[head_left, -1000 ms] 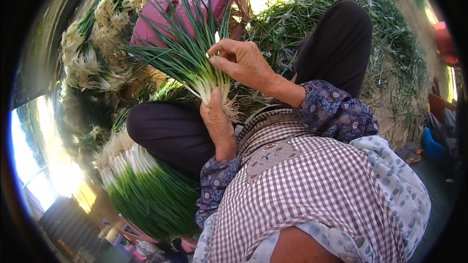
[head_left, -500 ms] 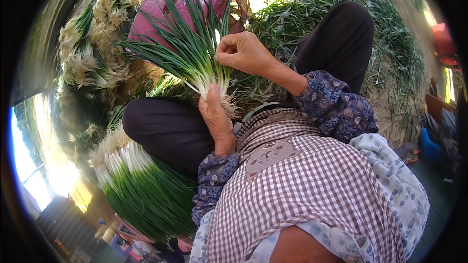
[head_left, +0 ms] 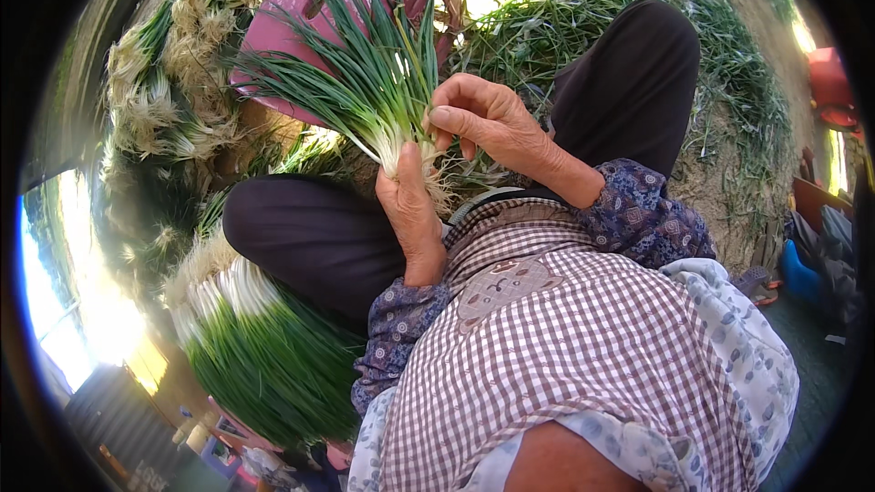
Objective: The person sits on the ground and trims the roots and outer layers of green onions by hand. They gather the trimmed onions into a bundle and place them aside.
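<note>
My left hand (head_left: pixel 413 210) is closed around the white root end of a bunch of green onions (head_left: pixel 383 96), thumb laid across the stems. The dark green leaves fan out up and to the left, over a pink plastic stool (head_left: pixel 273 55). Pale, stringy roots stick out at the right, just above my left wrist. My right hand (head_left: pixel 483 123) has its thumb and forefinger pinched at the right edge of the bunch, close to the pale stems. Whatever thin piece lies between those fingertips is too small to make out.
A big pile of trimmed bunches (head_left: pixel 264 346) lies beside my left knee, roots facing away. More rooty green onions (head_left: pixel 173 82) are heaped at the far left. Loose green leaves (head_left: pixel 620 46) cover the ground ahead and right. A red object (head_left: pixel 829 87) stands at the far right.
My right hand has moved down along the bunch's right edge, from the green leaves toward the pale stems. The left hand still grips the bunch, nearly in place.
</note>
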Demonstrator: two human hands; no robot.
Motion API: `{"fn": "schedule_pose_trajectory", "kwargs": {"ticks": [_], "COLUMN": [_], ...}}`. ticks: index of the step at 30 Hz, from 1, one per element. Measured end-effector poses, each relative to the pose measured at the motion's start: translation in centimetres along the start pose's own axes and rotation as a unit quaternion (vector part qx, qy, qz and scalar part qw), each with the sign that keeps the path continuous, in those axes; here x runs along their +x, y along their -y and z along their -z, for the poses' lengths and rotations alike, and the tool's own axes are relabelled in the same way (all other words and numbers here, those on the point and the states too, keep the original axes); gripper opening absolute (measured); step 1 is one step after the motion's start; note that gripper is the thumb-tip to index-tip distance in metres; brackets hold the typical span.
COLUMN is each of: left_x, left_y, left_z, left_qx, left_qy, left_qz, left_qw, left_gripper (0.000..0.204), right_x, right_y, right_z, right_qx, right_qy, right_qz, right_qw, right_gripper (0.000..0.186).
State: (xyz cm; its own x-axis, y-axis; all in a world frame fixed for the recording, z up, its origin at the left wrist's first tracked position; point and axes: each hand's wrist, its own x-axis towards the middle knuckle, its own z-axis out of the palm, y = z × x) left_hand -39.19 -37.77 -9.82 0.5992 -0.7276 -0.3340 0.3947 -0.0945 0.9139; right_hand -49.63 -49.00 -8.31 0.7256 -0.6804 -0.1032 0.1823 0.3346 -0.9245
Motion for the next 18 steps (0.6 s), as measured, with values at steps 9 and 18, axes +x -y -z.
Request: {"fn": "schedule_pose_trajectory", "kwargs": {"ticks": [9,18], "left_x": [-0.6,1.8], "left_y": [-0.3,1.4], "left_z": [-1.9,0.6], "left_qx": [-0.049,-0.075], "left_qy": [-0.027,-0.049], "left_qz": [-0.026,0.017], "left_qw": [0.998,0.996], "left_gripper": [0.030,0.030], "right_x": [0.0,-4.7], "right_y": [-0.8,4.9], "right_z": [1.1,-0.4], "right_qx": [0.275,0.380], "right_qy": [-0.062,0.131], "right_qz": [-0.001,-0.030], "right_qw": [0.959,0.915], "right_gripper": [0.007,0.017]}}
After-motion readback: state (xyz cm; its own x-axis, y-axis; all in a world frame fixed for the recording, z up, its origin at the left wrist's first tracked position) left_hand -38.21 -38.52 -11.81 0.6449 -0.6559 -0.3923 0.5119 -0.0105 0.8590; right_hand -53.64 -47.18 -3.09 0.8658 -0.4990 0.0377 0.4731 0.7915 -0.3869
